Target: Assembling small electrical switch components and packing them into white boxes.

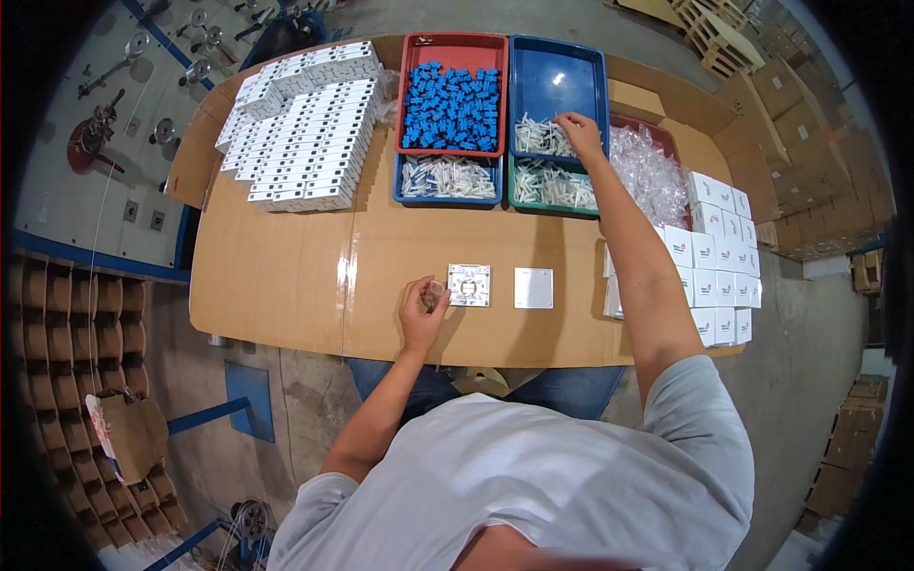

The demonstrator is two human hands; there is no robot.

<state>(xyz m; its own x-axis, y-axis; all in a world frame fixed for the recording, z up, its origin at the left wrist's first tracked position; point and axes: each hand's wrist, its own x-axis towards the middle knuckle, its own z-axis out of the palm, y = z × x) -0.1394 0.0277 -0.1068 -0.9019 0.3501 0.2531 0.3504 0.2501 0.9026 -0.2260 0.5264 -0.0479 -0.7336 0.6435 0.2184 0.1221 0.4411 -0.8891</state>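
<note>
My left hand [422, 312] rests on the cardboard-covered table, its fingers curled around a small clear plastic piece [436, 289] whose kind I cannot make out. Right beside those fingers lies a square white-framed plate [469, 285] with metal parts in its middle. A plain white square cover [533, 288] lies flat to the right of it. My right hand [581, 133] reaches far forward into the upper blue tray [557, 81], fingers pinched together over a heap of small white plugs [543, 138]. Whatever sits between those fingertips is too small to tell.
A red tray [451, 40] of blue plastic parts stands left of my right hand. Nearer are a blue tray [447, 200] and a green tray [557, 210], both with white pieces. White boxes [319, 143] are stacked left, more boxes [719, 257] right, beside clear bags [647, 171].
</note>
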